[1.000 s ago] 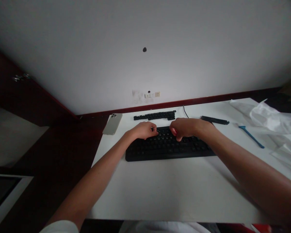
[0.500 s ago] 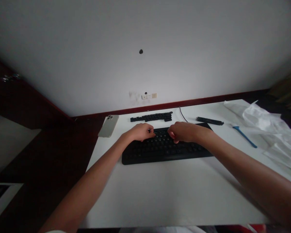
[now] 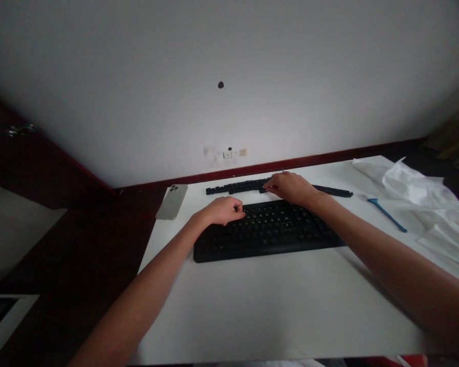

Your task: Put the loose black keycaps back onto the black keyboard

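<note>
A black keyboard [image 3: 268,239] lies on the white table, and pale spots among its upper keys look like places without keycaps. My left hand [image 3: 224,210] rests over the keyboard's upper left part, thumb and fingers pinched; anything between the tips is too small to make out. Behind the keyboard runs a row of loose black keycaps [image 3: 237,186]. At that row's right end my right hand [image 3: 289,188] reaches down, its fingertips closed on a keycap. My right wrist and forearm hide part of the keyboard's right side.
A phone [image 3: 173,202] lies at the table's left edge. To the right are a dark strip of keycaps [image 3: 334,191], a blue tool [image 3: 387,215] and crumpled white plastic sheeting [image 3: 416,186]. The wall with sockets [image 3: 235,153] rises behind the table [image 3: 260,306].
My right hand has moved from the keyboard's upper keys back to the right end of the loose keycap row. My left hand has stayed nearly in place.
</note>
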Tool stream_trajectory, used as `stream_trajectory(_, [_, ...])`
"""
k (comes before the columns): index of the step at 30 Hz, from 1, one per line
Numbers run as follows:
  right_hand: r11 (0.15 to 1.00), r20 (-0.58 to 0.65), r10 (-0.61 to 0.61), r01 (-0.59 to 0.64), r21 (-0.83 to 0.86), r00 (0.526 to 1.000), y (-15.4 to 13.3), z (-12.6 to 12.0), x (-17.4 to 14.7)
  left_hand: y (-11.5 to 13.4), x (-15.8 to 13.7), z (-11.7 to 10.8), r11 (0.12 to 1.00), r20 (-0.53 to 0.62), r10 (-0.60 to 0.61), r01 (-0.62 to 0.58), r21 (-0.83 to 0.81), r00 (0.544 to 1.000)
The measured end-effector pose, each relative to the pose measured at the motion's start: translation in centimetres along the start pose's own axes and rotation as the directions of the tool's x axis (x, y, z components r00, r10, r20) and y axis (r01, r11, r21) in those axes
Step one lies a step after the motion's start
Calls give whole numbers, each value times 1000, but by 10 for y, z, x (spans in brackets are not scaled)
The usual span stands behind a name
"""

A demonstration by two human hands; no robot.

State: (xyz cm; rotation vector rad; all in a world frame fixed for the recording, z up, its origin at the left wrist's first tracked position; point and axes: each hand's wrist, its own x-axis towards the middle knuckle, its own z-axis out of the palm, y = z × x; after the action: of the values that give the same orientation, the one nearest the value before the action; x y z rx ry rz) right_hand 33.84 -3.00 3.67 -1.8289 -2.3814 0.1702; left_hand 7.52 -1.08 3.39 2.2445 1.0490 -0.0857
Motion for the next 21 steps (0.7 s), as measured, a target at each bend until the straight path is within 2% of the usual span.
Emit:
stream_trajectory(7, [998, 52, -61, 61, -9, 997, -5, 4, 0, -1, 0, 0, 1000, 5, 1, -1, -4, 1000])
stream_trajectory(21, [975, 130, -192, 174, 137, 973, 1, -6, 0, -2, 1, 1, 1000, 11, -1, 1, 5, 1000])
